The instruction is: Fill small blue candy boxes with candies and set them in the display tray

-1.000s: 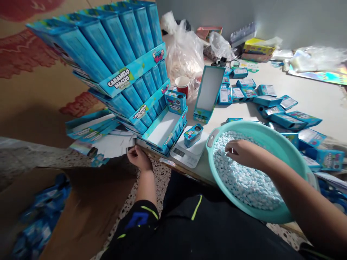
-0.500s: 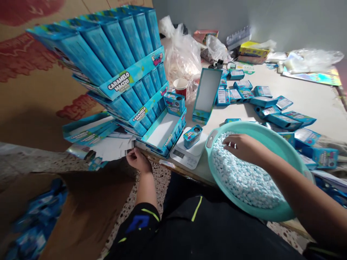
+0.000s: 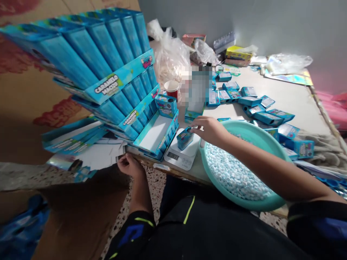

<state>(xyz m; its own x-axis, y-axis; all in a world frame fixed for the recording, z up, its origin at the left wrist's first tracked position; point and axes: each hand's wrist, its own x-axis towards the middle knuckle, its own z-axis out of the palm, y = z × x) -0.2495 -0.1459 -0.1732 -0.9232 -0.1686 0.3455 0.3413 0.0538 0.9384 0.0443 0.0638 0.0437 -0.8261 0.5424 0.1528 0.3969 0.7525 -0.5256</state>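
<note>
Fingers (image 3: 197, 124) of the right hand (image 3: 213, 130), in the head view, meet the top of a small blue printed cardboard box (image 3: 184, 140) resting on a flat white electronic scale (image 3: 189, 154); whether they clamp anything cannot be told. Left hand (image 3: 131, 166), its fingers loosely curled, is at the pale surface's (image 3: 294, 99) edge. Right forearm (image 3: 257, 162) crosses a round turquoise plastic basin (image 3: 260, 135) of pale blue-and-white pieces (image 3: 235, 177).

grey wall (image 3: 284, 29) behind a pale table (image 3: 294, 97); speckled floor (image 3: 155, 180), perhaps terrazzo.
</note>
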